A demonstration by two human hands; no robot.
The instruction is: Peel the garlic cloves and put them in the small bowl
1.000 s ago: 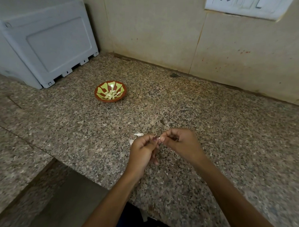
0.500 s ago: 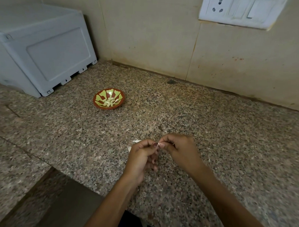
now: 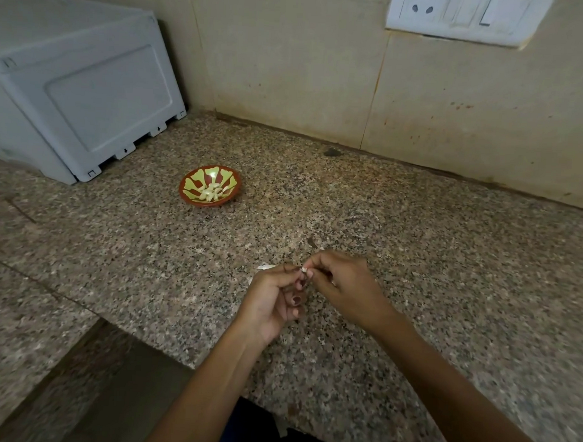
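Head view. The peeling step is in hand: both hands are meeting in the lower centre of the frame over the granite counter (image 3: 415, 259), working on one garlic clove (image 3: 304, 270). Only a small pale tip of the clove is showing between the fingertips; how much skin is remaining on it cannot be told.

The left hand (image 3: 275, 300) is sitting just left of centre, palm turned partly toward the camera, thumb and forefinger pinching the clove, the other fingers curling loosely beneath. The right hand (image 3: 345, 285) is coming in from the lower right, back of the hand facing up, its thumb and forefinger closing on the same clove from the opposite side. The fingertips of both hands are touching at the clove. Both forearms are running in from the bottom edge of the frame.

Pale scraps (image 3: 264, 268), probably skin or further cloves, are lying on the counter just left of the left hand.

The small bowl (image 3: 188, 191) is standing left of centre, well apart from the hands, with several peeled cloves (image 3: 211, 192) lying in it. A grey appliance (image 3: 85, 88) is occupying the upper left; a switch plate (image 3: 459, 17) is sitting on the wall at the upper right.

Next move, as judged: strip the remaining skin, then carry the clove up and left to the bowl.
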